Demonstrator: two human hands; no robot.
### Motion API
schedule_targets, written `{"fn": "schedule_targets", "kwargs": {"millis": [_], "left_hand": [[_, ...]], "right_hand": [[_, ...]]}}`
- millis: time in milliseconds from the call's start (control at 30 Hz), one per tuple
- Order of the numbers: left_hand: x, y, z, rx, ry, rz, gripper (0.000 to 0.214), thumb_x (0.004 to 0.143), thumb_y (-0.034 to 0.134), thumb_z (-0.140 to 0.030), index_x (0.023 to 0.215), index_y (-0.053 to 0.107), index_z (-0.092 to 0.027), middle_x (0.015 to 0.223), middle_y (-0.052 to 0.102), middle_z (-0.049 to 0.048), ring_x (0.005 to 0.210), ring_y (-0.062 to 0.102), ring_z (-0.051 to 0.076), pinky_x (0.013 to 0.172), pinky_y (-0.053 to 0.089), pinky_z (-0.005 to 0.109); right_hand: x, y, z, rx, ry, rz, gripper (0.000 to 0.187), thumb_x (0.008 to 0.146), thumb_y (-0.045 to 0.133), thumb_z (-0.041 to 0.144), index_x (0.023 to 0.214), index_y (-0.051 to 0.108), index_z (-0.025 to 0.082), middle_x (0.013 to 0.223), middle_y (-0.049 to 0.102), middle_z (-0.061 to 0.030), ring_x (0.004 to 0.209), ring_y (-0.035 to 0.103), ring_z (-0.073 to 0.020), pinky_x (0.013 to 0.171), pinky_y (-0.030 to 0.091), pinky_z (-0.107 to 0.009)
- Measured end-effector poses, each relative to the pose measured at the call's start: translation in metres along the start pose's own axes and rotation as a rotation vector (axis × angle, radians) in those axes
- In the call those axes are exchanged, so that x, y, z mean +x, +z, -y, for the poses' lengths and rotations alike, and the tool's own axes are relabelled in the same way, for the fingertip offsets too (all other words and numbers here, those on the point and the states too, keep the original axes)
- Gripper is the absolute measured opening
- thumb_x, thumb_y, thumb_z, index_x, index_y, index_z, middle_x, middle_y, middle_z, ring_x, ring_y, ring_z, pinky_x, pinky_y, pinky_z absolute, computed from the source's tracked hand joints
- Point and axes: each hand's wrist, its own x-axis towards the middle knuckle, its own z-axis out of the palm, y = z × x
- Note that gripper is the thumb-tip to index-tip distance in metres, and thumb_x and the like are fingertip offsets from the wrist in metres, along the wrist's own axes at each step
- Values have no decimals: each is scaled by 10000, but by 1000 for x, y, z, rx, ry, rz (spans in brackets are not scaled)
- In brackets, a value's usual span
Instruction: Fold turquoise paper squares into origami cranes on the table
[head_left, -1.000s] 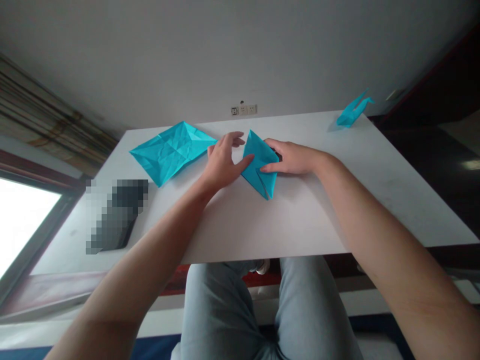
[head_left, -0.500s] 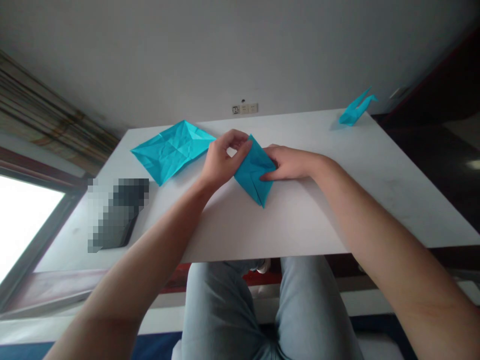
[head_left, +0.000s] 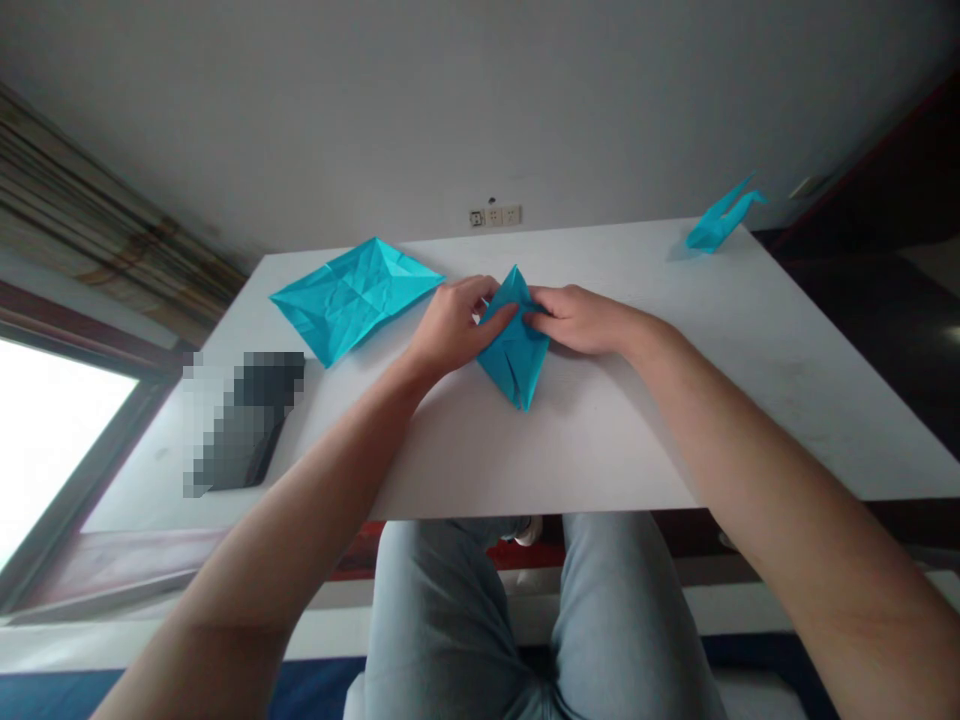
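A folded blue sheet of origami paper point(head_left: 516, 350), diamond-shaped with a slit at its lower tip, is between my hands over the table. My left hand point(head_left: 459, 322) grips its left edge, thumb across the front and fingers behind. From the other side my right hand point(head_left: 574, 318) pinches the right edge, its thumb on the front face; its other fingers are partly hidden. Just left of my left hand lies a creased, opened-out blue sheet point(head_left: 356, 298). A finished blue paper crane point(head_left: 718, 228) stands at the table's far right corner.
The white table point(head_left: 465, 470) has its near edge above my knees. A dark, pixelated flat object point(head_left: 251, 420) lies on its left side. Wall sockets point(head_left: 495, 216) sit just beyond the far edge. A window point(head_left: 52, 440) and a curtain point(head_left: 112, 190) are on the left.
My left thumb has moved further across the paper's front, and my right thumb has shifted up. The paper has turned more upright, and its lower slit gapes wider.
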Motion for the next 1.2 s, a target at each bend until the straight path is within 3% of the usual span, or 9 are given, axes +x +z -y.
{"fn": "schedule_targets", "kwargs": {"millis": [133, 200, 333, 433, 667, 800, 967, 1067, 1200], "left_hand": [[0, -2, 1, 56, -81, 27, 313, 1057, 746, -486, 866, 655, -256, 828, 744, 24, 807, 717, 222, 808, 584, 365], [0, -1, 5, 55, -126, 30, 321, 1053, 745, -514, 886, 662, -253, 803, 739, 22, 796, 723, 229, 784, 577, 361], [-2, 6, 17, 2, -190, -5, 300, 980, 835, -465, 1099, 657, -254, 908, 760, 18, 823, 737, 219, 764, 577, 340], [-4, 9, 24, -30, -185, -40, 446, 907, 898, -358, 1228, 608, -249, 1090, 750, 36, 811, 715, 178, 786, 594, 336], [-5, 1, 15, 77, -93, 56, 243, 897, 895, -306, 1112, 804, -237, 1418, 627, 139, 1187, 723, 281, 1075, 631, 452], [-3, 0, 7, 170, -86, 135, 189, 950, 789, -296, 1120, 870, -280, 1236, 731, 108, 1245, 726, 336, 1180, 564, 540], [-1, 1, 7, 64, -219, 47, 134, 1049, 647, -328, 1043, 760, -257, 999, 833, 57, 934, 763, 254, 948, 606, 422], [-2, -3, 7, 28, -224, 39, 225, 1002, 782, -480, 1043, 714, -269, 969, 847, 43, 922, 772, 248, 879, 593, 380], [-4, -9, 5, 57, -168, 174, 455, 853, 950, -540, 1146, 728, -272, 1050, 858, 44, 962, 776, 259, 909, 578, 386]], "right_hand": [[0, 1, 1, -24, 47, -27, 179, 1073, 631, 424, 1097, 741, 285, 1018, 850, -58, 943, 754, -309, 897, 571, -420], [-1, -1, 1, 56, 21, -27, 247, 1094, 582, 484, 1106, 733, 289, 1057, 851, -51, 984, 754, -306, 927, 579, -419], [-2, -4, -4, 263, -12, -13, 364, 1093, 501, 430, 1377, 686, 296, 1255, 863, -53, 1183, 764, -314, 1041, 603, -447], [-2, -1, -9, 288, 5, 29, 446, 1037, 600, 390, 1480, 569, 344, 1170, 874, -22, 1081, 770, -289, 1018, 621, -459], [1, 5, -15, 193, -95, -13, 204, 919, 741, 317, 1115, 694, 281, 1250, 833, -90, 1167, 766, -315, 1034, 621, -461], [1, 1, -15, 61, -156, -57, 179, 899, 772, 316, 1070, 792, 267, 1323, 779, -130, 1199, 738, -346, 1074, 619, -510], [1, 2, -18, 7, -160, -54, 292, 943, 789, 397, 1202, 828, 268, 1315, 741, -133, 1185, 712, -345, 1072, 613, -504], [3, 4, -19, -35, -191, -33, 303, 957, 799, 429, 1213, 834, 271, 1317, 727, -128, 1204, 697, -343, 1100, 595, -502], [4, 6, -22, -53, -231, -37, 329, 978, 788, 424, 1269, 854, 285, 1378, 715, -129, 1288, 688, -352, 1171, 563, -515]]}}
